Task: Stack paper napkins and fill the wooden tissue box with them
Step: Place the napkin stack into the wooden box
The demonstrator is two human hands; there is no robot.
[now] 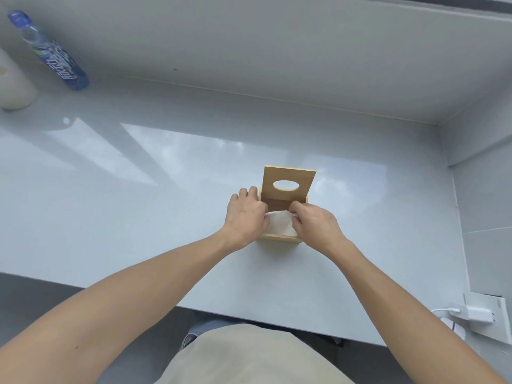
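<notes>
A: While both hands work at the box point(279, 238), its lid point(288, 187) stands raised at the far side, oval slot facing the camera.

B: Where's the box?

A: Center-right on the pale counter point(138, 189), near the front edge. Napkins point(281, 225) sit inside it, white, showing between the hands.

B: Left hand?

A: Left hand point(245, 217) rests on the box's left side; fingers curl over the far-left corner beside the lid, thumb side touching the napkins' left edge. Not a fist, more a loose clasp on the wall & paper.

B: Right hand?

A: Right hand point(315, 221) is at the right side, fingertips bent in and pinched on the napkins' right edge near the lid's foot. Looks like a pinch, but the knuckles hide the pads, so can't tell for sure how much paper it has.

B: Anything else in shot?

A: Blue-label bottle point(50, 52) far left at the back, leaning in the wide-angle view, w/ a cream cylinder point(13, 87) just beside it. A white charger point(476, 314) w/ cable is plugged in at the lower right, well apart from the box.
</notes>
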